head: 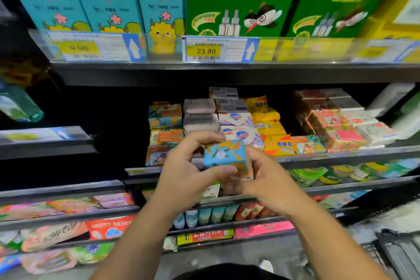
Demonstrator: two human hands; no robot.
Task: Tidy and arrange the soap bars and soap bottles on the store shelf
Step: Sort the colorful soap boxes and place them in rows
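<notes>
Pinching a blue-and-orange soap box (223, 154) between left hand (181, 174) and right hand (266, 179), fingers and thumbs of both curled round its edges (print too blurred to read). Holding it in the air just before the front edge of the soap shelf (341, 154), in front of white soap bars (236, 118), with matching boxes (165, 116) stacked toward the left end.

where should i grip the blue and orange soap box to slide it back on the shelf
Probably by its near end, coming from the front: the soap box is a flat-sided block, and the left hand and right hand hold it from either side.
</notes>
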